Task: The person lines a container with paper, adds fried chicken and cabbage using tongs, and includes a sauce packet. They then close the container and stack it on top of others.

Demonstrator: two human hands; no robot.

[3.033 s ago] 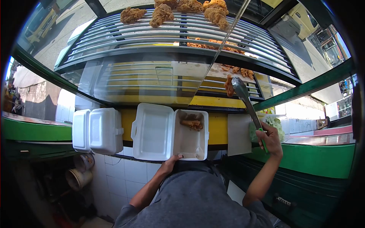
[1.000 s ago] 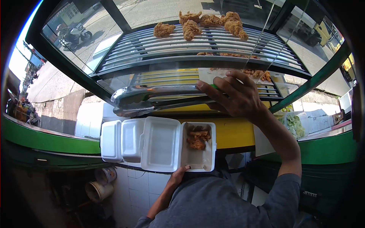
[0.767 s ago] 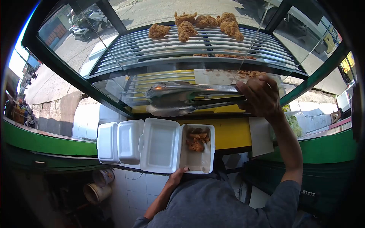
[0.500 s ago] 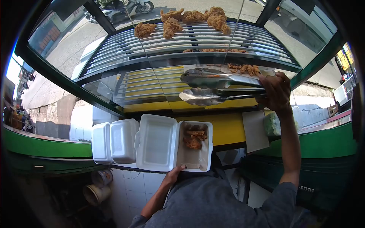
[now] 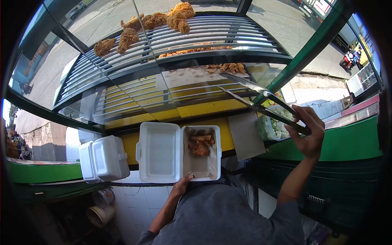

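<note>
The right hand [image 5: 308, 136] is clamped round shiny metal tongs [image 5: 245, 83] — their two long arms stand apart, pointing to 10 o'clock. The left hand [image 5: 182, 185] grips the near edge of the open white foam box [image 5: 159, 153] at 6 o'clock, thumb on top — bumpy brown fried chicken [image 5: 199, 143] lies inside.

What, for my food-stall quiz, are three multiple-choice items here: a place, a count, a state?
1. In the open foam box, the fried food lies in: A lid half; B right half; C both halves.
2. Count of closed foam boxes left of it: A two; B four; C none.
3. The tongs are: A open, empty; B gripping a piece; C on the counter.
B, only the right half holds pieces; A, two stand together; A, the right hand holds them, arms apart, nothing between.
</note>
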